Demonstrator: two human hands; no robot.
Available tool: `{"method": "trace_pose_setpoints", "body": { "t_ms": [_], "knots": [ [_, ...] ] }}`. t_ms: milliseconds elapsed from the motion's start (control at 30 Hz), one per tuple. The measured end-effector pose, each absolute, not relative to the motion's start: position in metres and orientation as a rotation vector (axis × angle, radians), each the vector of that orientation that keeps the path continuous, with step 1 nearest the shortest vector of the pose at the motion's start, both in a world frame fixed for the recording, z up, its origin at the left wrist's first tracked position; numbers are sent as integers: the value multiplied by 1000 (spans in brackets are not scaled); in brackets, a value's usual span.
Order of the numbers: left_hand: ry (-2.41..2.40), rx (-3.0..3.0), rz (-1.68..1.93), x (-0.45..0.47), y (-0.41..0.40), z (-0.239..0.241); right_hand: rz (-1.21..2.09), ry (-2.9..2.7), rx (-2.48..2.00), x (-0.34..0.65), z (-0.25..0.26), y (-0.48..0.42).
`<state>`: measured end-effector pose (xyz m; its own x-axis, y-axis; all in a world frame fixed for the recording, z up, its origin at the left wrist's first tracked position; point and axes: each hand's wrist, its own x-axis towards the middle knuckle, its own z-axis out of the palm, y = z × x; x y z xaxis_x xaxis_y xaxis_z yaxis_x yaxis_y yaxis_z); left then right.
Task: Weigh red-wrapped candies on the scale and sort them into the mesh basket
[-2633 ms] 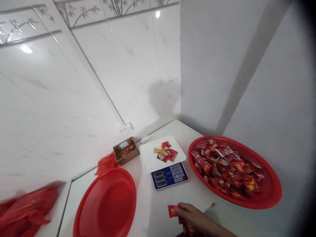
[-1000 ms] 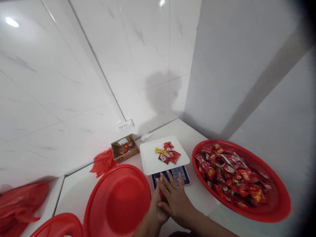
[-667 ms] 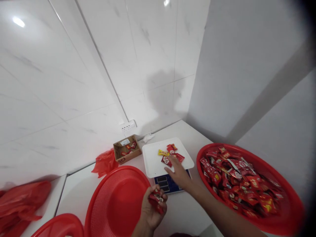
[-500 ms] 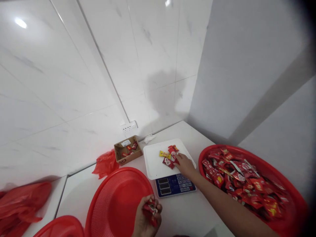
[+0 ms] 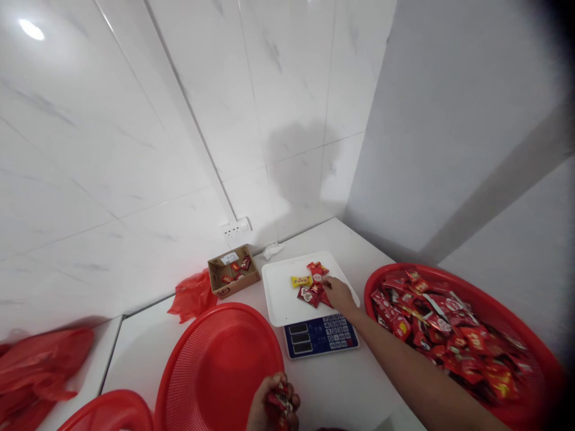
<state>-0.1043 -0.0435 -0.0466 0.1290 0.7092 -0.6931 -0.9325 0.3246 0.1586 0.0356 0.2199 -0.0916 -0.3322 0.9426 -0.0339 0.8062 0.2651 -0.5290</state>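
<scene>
My right hand (image 5: 338, 294) reaches onto the white pan of the scale (image 5: 287, 296) and its fingers are closed on the small pile of red candy packets (image 5: 313, 291) lying there; a yellow packet (image 5: 300, 281) lies beside them. At the bottom edge my left hand (image 5: 273, 409) is curled round a bunch of red packets (image 5: 279, 399), next to the empty red basket (image 5: 211, 371).
A large red tray (image 5: 516, 317) heaped with red packets stands at the right. A small cardboard box (image 5: 233, 276) holding a few packets sits behind the scale, a red plastic bag (image 5: 191, 294) beside it. Another red basket rim (image 5: 108, 413) and red bags (image 5: 40, 371) are at the left.
My right hand left the left hand, reached over the keypad onto the scale pan and closed on the packets there. My left hand sank toward the bottom edge, still gripping its packets.
</scene>
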Motion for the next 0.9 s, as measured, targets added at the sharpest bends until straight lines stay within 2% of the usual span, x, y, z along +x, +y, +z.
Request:
{"method": "trace_pose_setpoints", "body": {
  "t_ms": [267, 467, 567, 633, 700, 767, 833, 900],
  "knots": [
    [829, -300, 1216, -99, -44, -42, 677, -2396, -1478, 24, -84, 212],
    [826, -278, 1227, -98, -46, -52, 702, -2322, -1539, 16, -79, 211],
    [770, -228, 1219, -97, -47, -57, 956, -2095, -1452, 4, -69, 200],
    [764, -214, 1206, -96, -46, -58, 1265, -2019, -1215, -9, -59, 189],
    [774, -211, 1193, -94, -45, -56, 1414, -2081, -965, -22, -51, 181],
    [772, -200, 1184, -92, -44, -52, 1240, -2264, -937, -31, -46, 182],
    [747, -179, 1173, -92, -44, -49, 943, -2433, -1080, -33, -46, 190],
    [722, -150, 1157, -93, -45, -49, 779, -2531, -1200, -30, -51, 202]
  ]
}}
